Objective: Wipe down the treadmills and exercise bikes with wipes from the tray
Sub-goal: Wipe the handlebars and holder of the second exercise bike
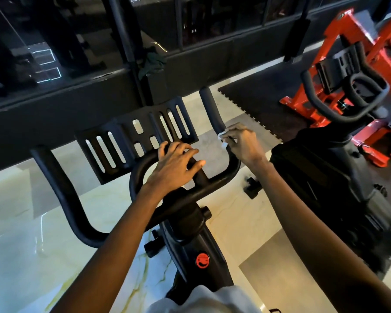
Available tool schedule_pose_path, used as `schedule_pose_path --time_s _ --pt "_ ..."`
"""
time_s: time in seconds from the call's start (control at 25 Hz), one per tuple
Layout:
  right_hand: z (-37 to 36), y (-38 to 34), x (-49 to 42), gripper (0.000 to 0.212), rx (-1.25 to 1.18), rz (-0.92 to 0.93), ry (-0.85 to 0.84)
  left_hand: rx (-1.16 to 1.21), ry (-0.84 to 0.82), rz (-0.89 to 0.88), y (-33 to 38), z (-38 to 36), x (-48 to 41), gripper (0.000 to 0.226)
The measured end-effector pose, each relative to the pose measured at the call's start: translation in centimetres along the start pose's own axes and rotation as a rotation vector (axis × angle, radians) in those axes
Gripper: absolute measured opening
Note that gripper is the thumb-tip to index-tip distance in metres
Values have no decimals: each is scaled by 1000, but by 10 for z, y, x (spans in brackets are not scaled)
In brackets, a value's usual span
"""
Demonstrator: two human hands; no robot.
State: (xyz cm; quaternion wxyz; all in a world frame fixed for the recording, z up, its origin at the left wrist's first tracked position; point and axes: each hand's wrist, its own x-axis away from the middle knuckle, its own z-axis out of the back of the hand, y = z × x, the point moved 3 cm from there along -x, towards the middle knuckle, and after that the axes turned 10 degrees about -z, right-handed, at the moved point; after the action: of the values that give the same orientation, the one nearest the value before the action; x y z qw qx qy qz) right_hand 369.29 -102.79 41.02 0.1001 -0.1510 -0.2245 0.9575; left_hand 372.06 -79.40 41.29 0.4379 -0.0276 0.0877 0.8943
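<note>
Marble floor [20, 222]; right grip [244, 143] pinches wipe [220, 134] against forward-pointing handlebar [209, 105]

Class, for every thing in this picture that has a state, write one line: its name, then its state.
left hand: open, fingers spread, resting on the centre loop of the handlebar.
right hand: pinching the wipe against the right horn.
wipe: crumpled, pressed on that horn.
handlebar: touched by both hands.
second bike: at the right, no hand on it.
</note>
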Motion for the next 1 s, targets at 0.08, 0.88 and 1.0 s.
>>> schedule_pose_path --time_s 0.08,0.88,1.0 --pt "-6 -9 -12 22 -6 21 39 -27 34 -23 3 -4 1 61" --pt "5 -38 -65 19 -196 -169 196 -18 151 17 3 -13 -1 53" --pt "-7 -35 -50 19 -188 -146 210 -20 176 20 3 -15 0 53"
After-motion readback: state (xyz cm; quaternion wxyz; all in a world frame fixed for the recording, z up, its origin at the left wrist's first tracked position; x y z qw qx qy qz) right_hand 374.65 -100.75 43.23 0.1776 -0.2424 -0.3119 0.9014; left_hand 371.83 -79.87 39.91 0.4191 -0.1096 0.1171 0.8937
